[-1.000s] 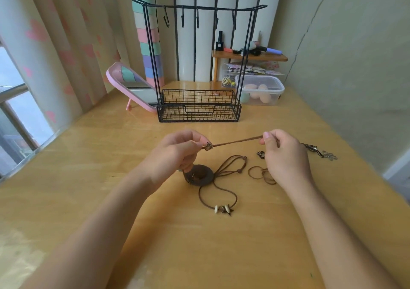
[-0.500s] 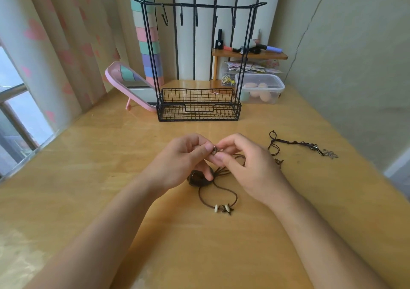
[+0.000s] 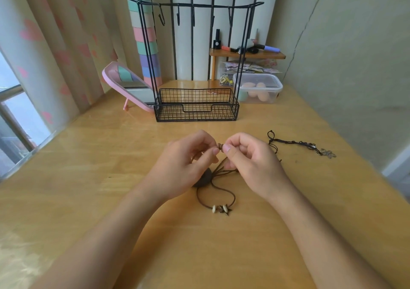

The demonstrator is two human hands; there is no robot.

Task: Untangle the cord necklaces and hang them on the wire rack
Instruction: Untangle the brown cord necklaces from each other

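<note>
1. A second ago the hands were apart with the cord stretched between them. Now they've met mid-frame: left hand (image 3: pixel 188 166) and right hand (image 3: pixel 250 162) both pinch the little brown bead (image 3: pixel 220 146) thumb-to-forefinger.
2. The brown cord necklace (image 3: pixel 220 209) trails from that pinch onto the counter (image 3: pixel 111 155), lower centre.
3. The dark necklace (image 3: pixel 297 143) lies alone at right, well apart, so it looks freed.
4. The wire rack (image 3: pixel 196 111), upper centre, has bare hooks, so nothing's hung yet.
</note>
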